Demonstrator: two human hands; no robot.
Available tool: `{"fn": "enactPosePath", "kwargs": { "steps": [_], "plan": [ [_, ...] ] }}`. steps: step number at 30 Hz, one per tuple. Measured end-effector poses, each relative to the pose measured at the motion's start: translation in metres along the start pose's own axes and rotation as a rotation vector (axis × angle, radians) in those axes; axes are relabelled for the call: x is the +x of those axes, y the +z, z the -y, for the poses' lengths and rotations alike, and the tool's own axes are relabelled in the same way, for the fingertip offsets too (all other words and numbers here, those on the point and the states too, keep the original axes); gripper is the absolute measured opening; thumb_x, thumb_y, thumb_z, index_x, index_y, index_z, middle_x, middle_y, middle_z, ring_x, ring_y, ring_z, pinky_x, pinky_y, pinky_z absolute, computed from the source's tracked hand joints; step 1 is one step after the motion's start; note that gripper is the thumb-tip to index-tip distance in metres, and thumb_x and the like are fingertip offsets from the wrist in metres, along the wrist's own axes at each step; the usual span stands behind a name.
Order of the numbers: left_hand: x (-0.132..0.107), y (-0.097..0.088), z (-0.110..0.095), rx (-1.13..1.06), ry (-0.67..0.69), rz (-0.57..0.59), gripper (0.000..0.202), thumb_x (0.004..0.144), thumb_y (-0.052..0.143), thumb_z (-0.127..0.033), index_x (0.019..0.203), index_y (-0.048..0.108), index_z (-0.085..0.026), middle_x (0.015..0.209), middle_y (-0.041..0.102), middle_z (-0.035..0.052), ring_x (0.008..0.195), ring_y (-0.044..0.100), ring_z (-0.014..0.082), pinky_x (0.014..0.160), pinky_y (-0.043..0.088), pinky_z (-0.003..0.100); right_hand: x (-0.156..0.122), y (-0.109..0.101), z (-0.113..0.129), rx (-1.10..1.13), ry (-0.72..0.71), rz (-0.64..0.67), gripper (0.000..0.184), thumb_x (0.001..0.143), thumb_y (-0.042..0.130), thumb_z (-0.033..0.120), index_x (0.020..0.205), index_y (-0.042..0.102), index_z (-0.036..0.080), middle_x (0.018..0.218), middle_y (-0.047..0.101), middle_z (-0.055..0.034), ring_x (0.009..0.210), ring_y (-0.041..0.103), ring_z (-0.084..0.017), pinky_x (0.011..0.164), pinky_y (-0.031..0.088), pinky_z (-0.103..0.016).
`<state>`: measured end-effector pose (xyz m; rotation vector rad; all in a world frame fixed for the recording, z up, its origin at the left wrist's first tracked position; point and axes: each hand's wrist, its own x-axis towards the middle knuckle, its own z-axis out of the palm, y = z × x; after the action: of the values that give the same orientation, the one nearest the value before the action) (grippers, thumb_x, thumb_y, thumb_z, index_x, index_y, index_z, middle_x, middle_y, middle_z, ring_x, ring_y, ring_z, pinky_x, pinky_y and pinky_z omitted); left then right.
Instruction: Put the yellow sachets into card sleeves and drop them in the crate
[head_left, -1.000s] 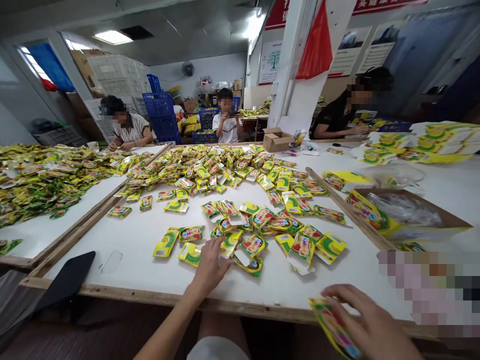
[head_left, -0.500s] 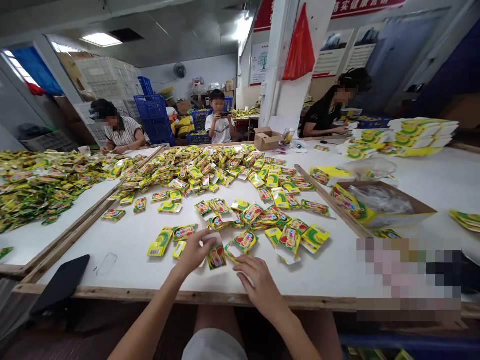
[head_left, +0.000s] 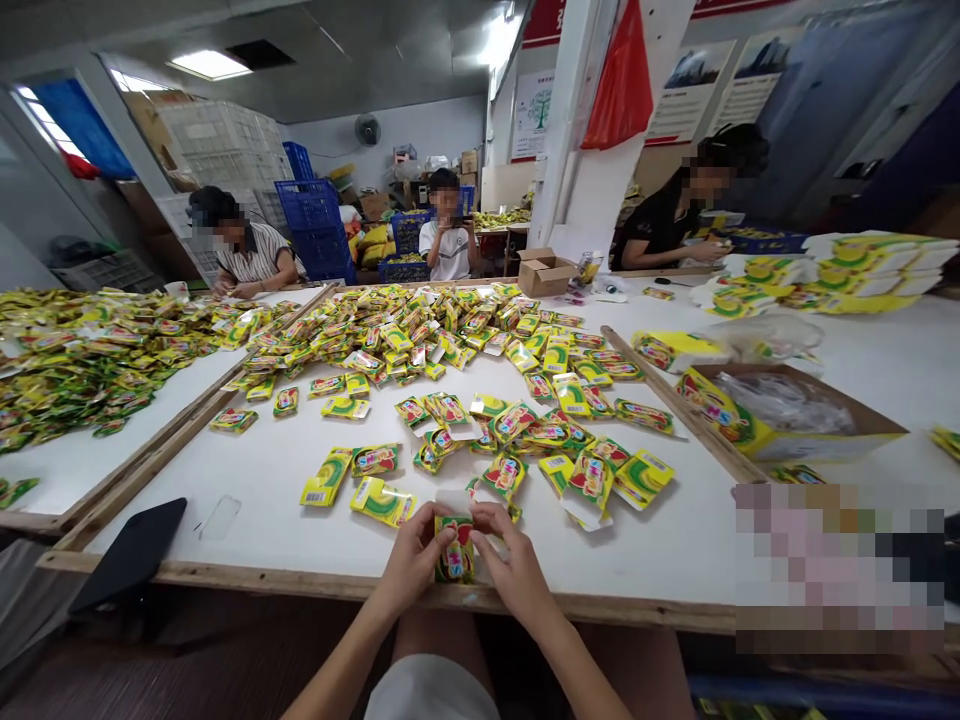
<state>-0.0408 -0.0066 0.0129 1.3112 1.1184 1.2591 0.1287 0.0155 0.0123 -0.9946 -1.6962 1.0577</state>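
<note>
Between my two hands, close to the table's front edge, is a small flat printed box (head_left: 454, 553), green with red and yellow, its white flap sticking up at the top. My left hand (head_left: 414, 552) grips its left side, thumb across the front. My right hand (head_left: 511, 556) pinches its upper right corner with thumb and fingers. Just beyond my hands, another small box (head_left: 504, 477) lies in a loose cluster of similar yellow-green boxes. Left of my hands a yellow box (head_left: 382, 501) lies flat near others.
A large heap of small boxes (head_left: 420, 320) covers the back of the table, bounded by wooden strips (head_left: 675, 405). An open carton (head_left: 787, 410) with clear plastic bags stands right. A dark phone-like slab (head_left: 139, 545) juts over the front edge at left. Other people sit around the tables.
My left hand has brought the box toward me and slightly right, turning it upright. My right hand has come in from the right and taken hold of it too.
</note>
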Motion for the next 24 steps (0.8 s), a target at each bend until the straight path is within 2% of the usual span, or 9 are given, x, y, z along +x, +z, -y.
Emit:
{"fn": "enactPosePath", "kwargs": {
  "steps": [4, 6, 8, 10, 12, 14, 18, 24],
  "plan": [
    [0.006, -0.005, -0.003, 0.136, 0.017, 0.018, 0.022, 0.086, 0.055, -0.039, 0.086, 0.061, -0.017, 0.080, 0.061, 0.0032, 0.077, 0.057, 0.0176, 0.071, 0.046, 0.028, 0.007, 0.002, 0.002, -0.022, -0.022, 0.033, 0.020, 0.088, 0.051, 0.026, 0.106, 0.061, 0.023, 0.103, 0.068, -0.0055, 0.097, 0.064, -0.021, 0.087, 0.051, -0.033],
    [0.009, -0.004, -0.003, 0.198, 0.073, -0.018, 0.021, 0.086, 0.056, -0.036, 0.084, 0.063, -0.017, 0.086, 0.062, 0.0053, 0.087, 0.057, 0.0198, 0.079, 0.045, 0.030, 0.013, 0.001, 0.005, -0.060, -0.037, 0.061, 0.015, 0.087, 0.051, 0.026, 0.094, 0.064, 0.021, 0.095, 0.068, -0.0051, 0.091, 0.064, -0.021, 0.084, 0.051, -0.033],
    [0.010, -0.001, -0.003, 0.167, 0.108, -0.073, 0.016, 0.084, 0.059, -0.033, 0.089, 0.062, -0.018, 0.090, 0.062, 0.0053, 0.093, 0.057, 0.0203, 0.082, 0.045, 0.030, 0.017, 0.001, 0.008, -0.072, -0.032, 0.033, 0.013, 0.086, 0.053, 0.027, 0.082, 0.064, 0.020, 0.087, 0.068, -0.0049, 0.085, 0.064, -0.021, 0.080, 0.051, -0.032],
    [0.010, 0.003, -0.003, 0.052, 0.095, -0.104, 0.023, 0.083, 0.061, -0.031, 0.103, 0.056, -0.021, 0.089, 0.062, 0.0033, 0.086, 0.059, 0.0181, 0.078, 0.047, 0.029, 0.020, 0.003, 0.008, -0.020, -0.015, -0.033, 0.012, 0.084, 0.055, 0.028, 0.087, 0.063, 0.020, 0.089, 0.068, -0.0055, 0.085, 0.064, -0.021, 0.078, 0.052, -0.033],
    [0.010, 0.005, -0.003, -0.018, 0.074, -0.101, 0.029, 0.083, 0.061, -0.030, 0.109, 0.052, -0.022, 0.088, 0.064, 0.0027, 0.080, 0.061, 0.0166, 0.075, 0.048, 0.029, 0.020, 0.003, 0.009, 0.039, 0.000, -0.060, 0.017, 0.084, 0.055, 0.027, 0.098, 0.062, 0.020, 0.095, 0.068, -0.0060, 0.087, 0.065, -0.020, 0.079, 0.052, -0.033],
    [0.009, 0.005, -0.006, 0.020, 0.070, -0.073, 0.022, 0.083, 0.061, -0.032, 0.102, 0.057, -0.020, 0.091, 0.066, 0.0053, 0.085, 0.062, 0.0182, 0.079, 0.048, 0.031, 0.018, 0.003, 0.011, 0.033, -0.012, -0.031, 0.018, 0.084, 0.055, 0.026, 0.099, 0.063, 0.021, 0.096, 0.068, -0.0059, 0.089, 0.064, -0.020, 0.080, 0.052, -0.033],
    [0.008, 0.002, -0.012, 0.114, 0.071, -0.076, 0.020, 0.084, 0.058, -0.035, 0.089, 0.066, -0.017, 0.094, 0.069, 0.0085, 0.092, 0.063, 0.0218, 0.085, 0.048, 0.034, 0.018, 0.001, 0.016, -0.040, -0.070, 0.006, 0.015, 0.086, 0.056, 0.030, 0.084, 0.067, 0.020, 0.091, 0.068, -0.0064, 0.089, 0.063, -0.021, 0.078, 0.052, -0.032],
    [0.014, 0.002, -0.012, 0.115, 0.029, -0.164, 0.019, 0.080, 0.064, -0.033, 0.088, 0.067, -0.016, 0.084, 0.069, 0.0053, 0.078, 0.062, 0.0176, 0.072, 0.049, 0.028, 0.029, 0.007, 0.015, -0.089, -0.007, -0.037, 0.015, 0.084, 0.057, 0.032, 0.083, 0.064, 0.020, 0.079, 0.067, -0.0038, 0.070, 0.063, -0.018, 0.066, 0.052, -0.029]
  ]
}}
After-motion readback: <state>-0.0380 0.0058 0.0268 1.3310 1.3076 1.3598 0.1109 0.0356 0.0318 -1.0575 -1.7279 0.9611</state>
